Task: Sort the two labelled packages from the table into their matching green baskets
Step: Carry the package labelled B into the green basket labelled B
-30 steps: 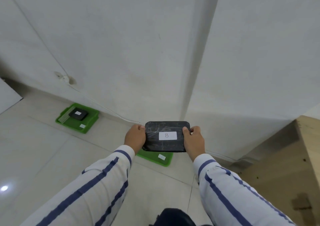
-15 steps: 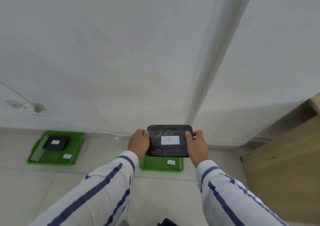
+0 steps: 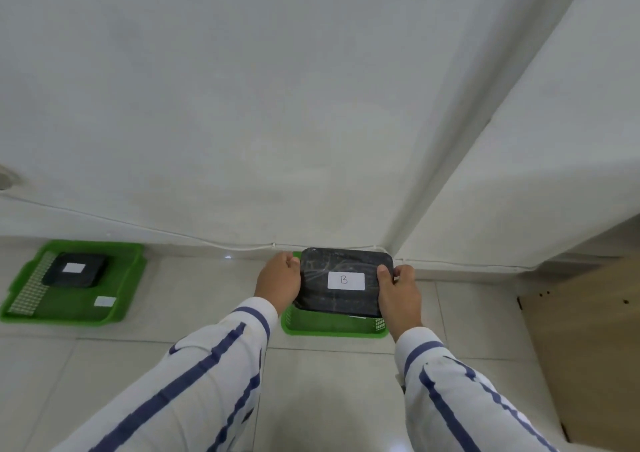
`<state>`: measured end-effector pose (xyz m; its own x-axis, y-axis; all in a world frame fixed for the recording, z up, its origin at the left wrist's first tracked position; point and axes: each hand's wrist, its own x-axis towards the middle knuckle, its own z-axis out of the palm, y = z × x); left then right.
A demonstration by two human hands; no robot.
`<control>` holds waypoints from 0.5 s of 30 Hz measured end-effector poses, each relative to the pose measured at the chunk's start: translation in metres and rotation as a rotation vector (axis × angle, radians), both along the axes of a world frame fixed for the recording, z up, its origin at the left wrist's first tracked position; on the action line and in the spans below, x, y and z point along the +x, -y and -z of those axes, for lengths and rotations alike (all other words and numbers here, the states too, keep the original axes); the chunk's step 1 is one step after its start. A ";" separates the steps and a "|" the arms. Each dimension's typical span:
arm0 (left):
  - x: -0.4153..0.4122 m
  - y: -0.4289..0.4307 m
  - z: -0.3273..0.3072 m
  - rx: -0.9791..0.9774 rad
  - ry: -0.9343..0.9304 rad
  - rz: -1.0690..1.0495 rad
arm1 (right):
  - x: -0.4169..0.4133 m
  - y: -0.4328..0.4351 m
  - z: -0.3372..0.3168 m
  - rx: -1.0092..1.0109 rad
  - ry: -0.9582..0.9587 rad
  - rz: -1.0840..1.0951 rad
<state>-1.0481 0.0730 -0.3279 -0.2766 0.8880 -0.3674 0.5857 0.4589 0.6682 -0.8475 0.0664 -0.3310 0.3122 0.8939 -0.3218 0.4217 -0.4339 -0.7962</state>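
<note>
Both the left hand (image 3: 278, 280) and right hand (image 3: 400, 292) grip the B package (image 3: 346, 281) closed over the near green basket (image 3: 332, 327); releasing unevenly could tip it onto the rim or floor.

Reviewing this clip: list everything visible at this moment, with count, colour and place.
Package marked B: one, black with white label, held over the right basket.
Second package: one, black, white label unreadable, inside the left basket.
Right basket: one, green, on the floor by the wall.
Left basket: one, green, on the floor at left.
Cable: one, white, along the wall base.
Wooden furniture: one, tan, at right.
Left hand, right hand: gripping the B package's short sides; striped sleeves.
</note>
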 end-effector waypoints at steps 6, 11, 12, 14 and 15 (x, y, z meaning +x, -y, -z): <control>-0.011 -0.019 0.122 -0.009 0.003 -0.034 | -0.006 -0.014 0.127 -0.005 -0.021 0.018; -0.017 -0.029 0.218 0.000 -0.045 -0.035 | -0.013 -0.023 0.222 0.005 -0.002 0.025; -0.018 -0.031 0.236 0.001 -0.054 -0.035 | -0.015 -0.026 0.240 0.012 0.002 0.022; -0.019 -0.033 0.269 0.010 -0.063 -0.025 | -0.019 -0.031 0.273 0.015 0.003 0.020; -0.019 -0.035 0.284 0.014 -0.063 -0.025 | -0.020 -0.034 0.288 0.014 0.003 0.020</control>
<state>-1.0675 0.1078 -0.6120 -0.3211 0.8853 -0.3363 0.6153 0.4650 0.6366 -0.8676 0.1006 -0.6194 0.3312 0.8917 -0.3084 0.4155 -0.4313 -0.8008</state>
